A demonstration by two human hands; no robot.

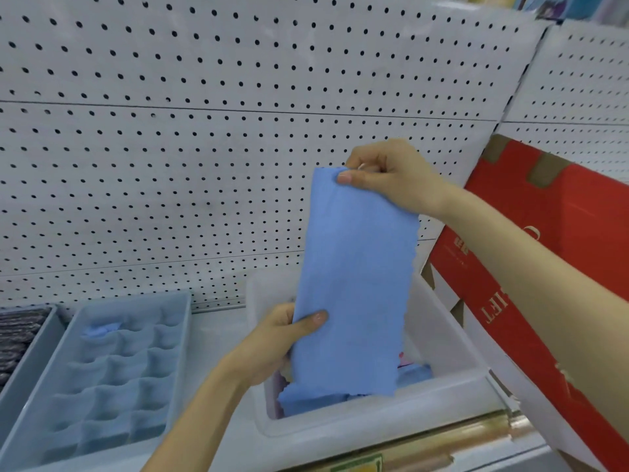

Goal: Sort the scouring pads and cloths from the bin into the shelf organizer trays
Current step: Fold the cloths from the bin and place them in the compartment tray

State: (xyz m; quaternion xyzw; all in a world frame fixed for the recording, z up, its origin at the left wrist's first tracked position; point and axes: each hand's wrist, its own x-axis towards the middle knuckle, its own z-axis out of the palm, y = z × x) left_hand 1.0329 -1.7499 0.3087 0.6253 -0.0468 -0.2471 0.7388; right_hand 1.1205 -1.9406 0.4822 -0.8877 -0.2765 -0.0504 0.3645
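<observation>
- Head view, the only one.
- Blue cloth (354, 277): hangs as a long upright strip between the two hands, over the white bin (391, 419). Edges are wavy-cut. Its lower end reaches down into the bin opening.
- Right hand (388, 175): fingers curled, thumb on the near face, pinching the cloth's top edge. It is the higher of the two hands.
- Left hand (279, 338): below and left of the right hand. It grips the cloth's left edge low down, thumb across the front and fingers hidden behind the fabric.
- Bin: directly beneath both hands. More blue cloths (313, 400) lie inside, under the left hand. A bit of pink shows past the hanging strip's right edge, too small to identify.
- Divided blue tray (112, 369): left of the left hand, on the same shelf surface. It has many small cells, and one far cell holds a small blue item (100, 330), blurred.
- Grey tray (30, 362): further left, just beside the blue tray, with dark scouring pads (17, 332) stacked in it at the frame edge.
- Pegboard (204, 131): behind both hands, white with dark holes.
- Red carton (544, 267): right of the right forearm, tilted, partly behind the arm.
- Gold strip (442, 441): runs along the shelf front, nearer than the bin.
</observation>
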